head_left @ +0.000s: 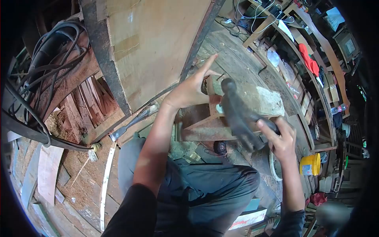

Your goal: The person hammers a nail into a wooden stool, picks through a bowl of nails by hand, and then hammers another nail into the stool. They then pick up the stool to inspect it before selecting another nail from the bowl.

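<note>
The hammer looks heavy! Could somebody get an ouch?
Yes, it could happen. The hammer is very close to the left hand, so a missed swing might hit the fingers or thumb. The right hand is the only one holding it, so if it slipped, it might drop onto the bent leg nearby.

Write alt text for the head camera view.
A seated person's right hand grips a motion-blurred hammer over a wooden assembly, while the left hand, fingers spread, is at the wood's edge. Around them: a cluttered workshop with scattered boards, black cables at left and a yellow bucket at right.
</note>
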`<state>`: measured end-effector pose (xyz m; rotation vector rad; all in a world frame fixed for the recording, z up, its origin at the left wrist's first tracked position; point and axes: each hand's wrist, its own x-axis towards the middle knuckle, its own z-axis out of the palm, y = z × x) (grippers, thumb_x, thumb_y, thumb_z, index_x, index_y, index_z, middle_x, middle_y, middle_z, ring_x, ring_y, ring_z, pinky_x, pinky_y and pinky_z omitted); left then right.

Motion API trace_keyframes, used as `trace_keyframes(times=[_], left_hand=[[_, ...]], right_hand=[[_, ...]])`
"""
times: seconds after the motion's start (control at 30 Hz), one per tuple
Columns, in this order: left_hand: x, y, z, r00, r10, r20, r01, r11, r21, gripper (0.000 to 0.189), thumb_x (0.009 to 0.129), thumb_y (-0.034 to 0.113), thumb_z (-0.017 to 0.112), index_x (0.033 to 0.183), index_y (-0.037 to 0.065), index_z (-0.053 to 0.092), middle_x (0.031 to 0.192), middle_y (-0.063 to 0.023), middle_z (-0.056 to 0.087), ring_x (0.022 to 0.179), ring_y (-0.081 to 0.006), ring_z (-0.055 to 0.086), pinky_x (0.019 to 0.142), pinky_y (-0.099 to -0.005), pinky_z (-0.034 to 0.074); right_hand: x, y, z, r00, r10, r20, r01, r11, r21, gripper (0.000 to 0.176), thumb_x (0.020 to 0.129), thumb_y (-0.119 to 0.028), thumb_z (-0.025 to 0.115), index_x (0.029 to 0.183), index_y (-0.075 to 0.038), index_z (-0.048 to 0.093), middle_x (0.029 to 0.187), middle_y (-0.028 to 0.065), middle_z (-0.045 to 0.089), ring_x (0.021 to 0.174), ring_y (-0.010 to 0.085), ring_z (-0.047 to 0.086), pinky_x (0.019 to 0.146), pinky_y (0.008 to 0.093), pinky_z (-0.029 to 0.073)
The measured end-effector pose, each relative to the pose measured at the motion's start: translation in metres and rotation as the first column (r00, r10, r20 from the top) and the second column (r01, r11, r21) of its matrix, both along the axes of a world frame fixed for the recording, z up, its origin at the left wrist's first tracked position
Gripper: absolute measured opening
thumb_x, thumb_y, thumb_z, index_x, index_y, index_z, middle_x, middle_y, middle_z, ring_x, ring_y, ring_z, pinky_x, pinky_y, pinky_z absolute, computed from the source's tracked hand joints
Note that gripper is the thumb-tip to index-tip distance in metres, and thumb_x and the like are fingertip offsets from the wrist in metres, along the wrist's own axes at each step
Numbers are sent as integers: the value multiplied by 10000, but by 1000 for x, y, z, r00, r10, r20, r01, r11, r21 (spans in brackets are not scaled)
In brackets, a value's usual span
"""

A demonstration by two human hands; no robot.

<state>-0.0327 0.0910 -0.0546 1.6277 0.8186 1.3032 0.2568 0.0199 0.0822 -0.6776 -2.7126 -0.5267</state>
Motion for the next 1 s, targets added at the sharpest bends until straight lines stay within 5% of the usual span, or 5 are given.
trace_keyframes(times=[0.4,0.6,0.7,0.83,1.0], left_hand=[[2,0,-4,998,-30,53,27,998,65,1189,722,27,814,1658,139,90,1385,-108,597,1259,-184,534,1179,-365,320],[3,-6,5,999,33,-13,-33,999,3,1196,732,158,893,1648,107,126,1393,-121,588,1326,-229,517,1194,-413,310],[5,-6,8,996,16,83,-26,992,124,1138,747,168,890,1638,110,186,1384,-123,601,1317,-230,538,1174,-420,344],[9,-4,21,962,221,163,-240,965,110,937,791,203,863,1575,129,355,1185,-80,737,1122,-181,674,1066,-391,467],[14,-3,24,930,336,147,-356,925,133,722,818,82,821,1470,134,518,878,-50,785,945,-130,726,1001,-350,497]], right_hand=[[-1,32,12,981,59,187,-87,985,148,708,700,-142,654,1361,-394,658,722,-3,392,572,145,494,474,317,460],[9,27,3,993,-75,86,69,995,75,665,756,-29,654,1373,-276,664,783,52,552,600,221,591,520,368,505],[12,6,-12,964,-138,-225,112,986,-124,400,999,-46,575,1396,-54,613,928,119,681,638,184,599,578,315,481],[-4,-23,-11,802,-479,-356,239,804,-544,460,986,-13,572,1445,-29,541,1334,242,638,1095,331,712,947,357,518],[-10,-13,-5,807,-507,-304,253,761,-597,463,985,-23,578,1446,-43,546,1279,232,672,1052,326,728,892,354,535]])
